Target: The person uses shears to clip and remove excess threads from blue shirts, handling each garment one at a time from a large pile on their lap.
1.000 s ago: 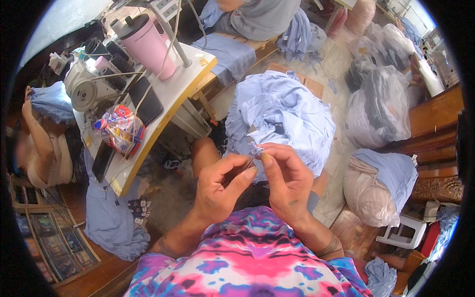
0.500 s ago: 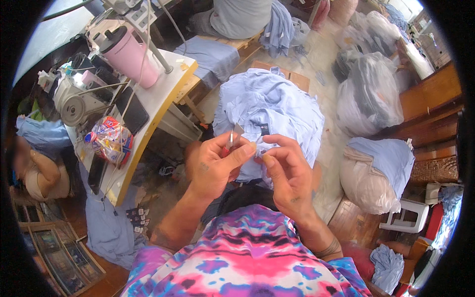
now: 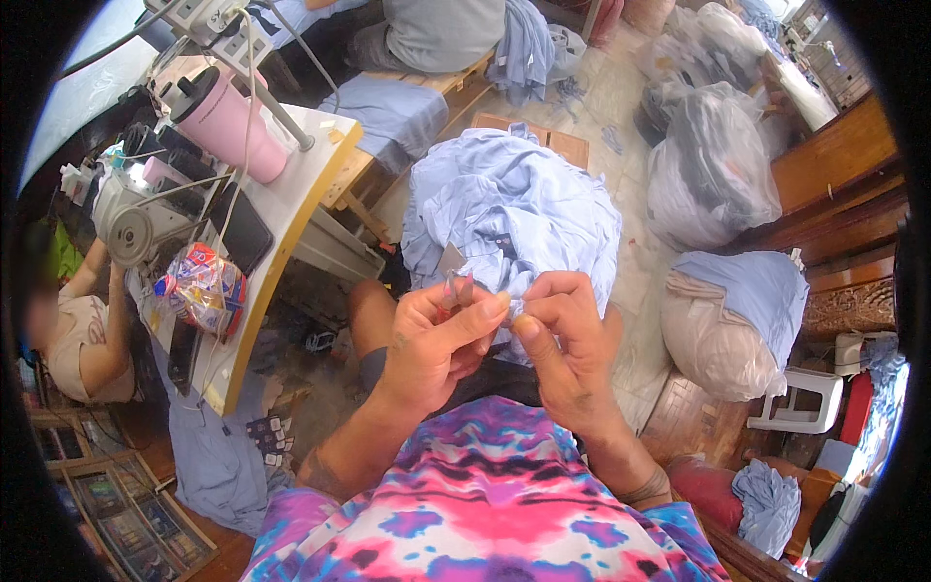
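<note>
A light blue garment (image 3: 514,213) lies bunched over my lap and knees, with a small dark label near its middle. My left hand (image 3: 432,339) is closed around small thread snips (image 3: 456,291) with reddish handles, their blades pointing up and away from me. Its thumb and fingertip also pinch the near edge of the cloth. Beside it, my right hand (image 3: 567,344) pinches the same edge between thumb and fingers. The two thumbs almost meet, and the exact bit of cloth between them is mostly hidden.
To the left stands a sewing table (image 3: 281,262) with a pink tumbler (image 3: 233,121), a phone (image 3: 240,228) and a snack bag (image 3: 202,291). A co-worker (image 3: 92,339) sits beyond it; another person (image 3: 441,34) sits ahead. Plastic sacks (image 3: 713,165) and a white stool (image 3: 800,400) stand right.
My right fingers have come down and closed on the cloth beside my left thumb. The dark label is now more folded into the garment. The whole view has shifted slightly.
</note>
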Tool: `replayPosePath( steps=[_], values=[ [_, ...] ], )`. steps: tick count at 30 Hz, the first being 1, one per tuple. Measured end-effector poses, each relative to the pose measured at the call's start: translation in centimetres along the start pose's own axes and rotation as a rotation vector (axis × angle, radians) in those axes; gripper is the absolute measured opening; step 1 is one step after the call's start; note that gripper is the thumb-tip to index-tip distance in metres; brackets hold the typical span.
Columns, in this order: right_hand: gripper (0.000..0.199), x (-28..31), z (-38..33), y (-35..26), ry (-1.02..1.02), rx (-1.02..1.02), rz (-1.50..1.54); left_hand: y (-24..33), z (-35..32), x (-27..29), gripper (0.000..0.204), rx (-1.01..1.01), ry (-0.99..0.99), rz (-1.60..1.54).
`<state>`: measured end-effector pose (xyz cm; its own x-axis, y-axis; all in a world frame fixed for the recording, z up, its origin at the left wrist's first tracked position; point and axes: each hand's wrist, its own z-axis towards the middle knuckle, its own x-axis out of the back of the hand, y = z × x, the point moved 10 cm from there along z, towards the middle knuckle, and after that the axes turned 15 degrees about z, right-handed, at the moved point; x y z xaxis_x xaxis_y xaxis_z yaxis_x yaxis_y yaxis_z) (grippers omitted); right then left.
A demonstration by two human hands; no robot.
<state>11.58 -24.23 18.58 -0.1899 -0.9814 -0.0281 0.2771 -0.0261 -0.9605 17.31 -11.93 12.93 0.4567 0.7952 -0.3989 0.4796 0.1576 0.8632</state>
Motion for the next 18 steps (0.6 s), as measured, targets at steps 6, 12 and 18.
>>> replayPosePath(
  steps=[6, 12, 18],
  values=[
    [0.017, 0.5, 0.0, 0.6, -0.089, -0.100, 0.297, 1.4, -0.5, -0.9, 0.017, -0.074, -0.052, 0.092],
    [0.021, 0.7, 0.1, 0.2, -0.103, -0.143, 0.271, 2.4, -0.6, -0.8, 0.018, -0.137, -0.033, 0.217],
    [0.025, -0.6, -0.8, 3.8, -0.031, -0.412, 0.854, 3.0, -0.7, -0.8, 0.017, -0.075, -0.066, 0.377]
  ],
)
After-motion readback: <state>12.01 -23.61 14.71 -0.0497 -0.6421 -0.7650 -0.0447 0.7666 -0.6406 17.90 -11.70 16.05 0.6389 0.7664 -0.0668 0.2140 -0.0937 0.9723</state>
